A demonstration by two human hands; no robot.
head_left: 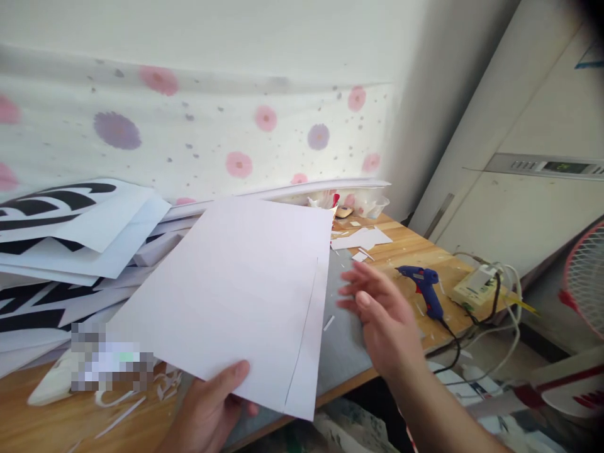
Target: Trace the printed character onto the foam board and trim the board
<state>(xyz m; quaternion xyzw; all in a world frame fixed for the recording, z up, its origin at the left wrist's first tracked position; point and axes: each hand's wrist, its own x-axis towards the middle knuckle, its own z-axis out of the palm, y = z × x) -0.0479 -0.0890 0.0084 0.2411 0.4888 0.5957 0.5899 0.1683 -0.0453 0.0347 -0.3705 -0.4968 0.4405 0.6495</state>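
Observation:
A large white sheet [236, 283] is tilted up over the grey mat [346, 340], with a thin curved line or cut running near its right side. My left hand [214, 399] grips its lower edge, thumb on top and fingers beneath. To the right of the sheet, over the mat, my right hand [384, 314] is raised with its fingers apart and slightly blurred, holding nothing. A small white strip [329, 323] lies on the mat between the sheet and my right hand.
A blue glue gun [427, 289] lies on the wooden table [401, 242], near a power strip [474, 286] with cables. White sheets with black shapes [61, 220] are piled at left. Paper scraps [363, 238] lie behind the mat. A fan [587, 277] stands at right.

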